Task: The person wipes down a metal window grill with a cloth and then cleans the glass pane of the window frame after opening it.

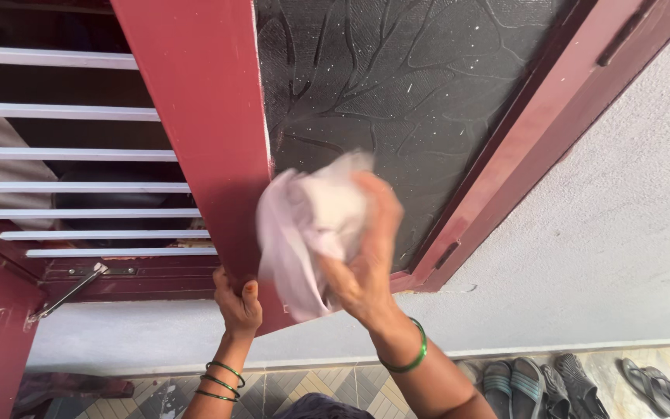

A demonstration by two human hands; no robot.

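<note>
My right hand (pixel 366 256) grips a crumpled white cloth (pixel 308 229) and presses it against the dark patterned glass pane (pixel 397 85) of a maroon window shutter (pixel 203 124). The cloth is blurred. My left hand (pixel 238 302) holds the bottom edge of the shutter's frame from below. Green bangles sit on both wrists.
White horizontal bars (pixel 79 186) fill the window opening at the left, with a metal stay hook (pixel 67 293) on the sill. A pale textured wall (pixel 622 202) runs to the right. Several sandals (pixel 568 384) lie on the tiled floor (pixel 296 388) below.
</note>
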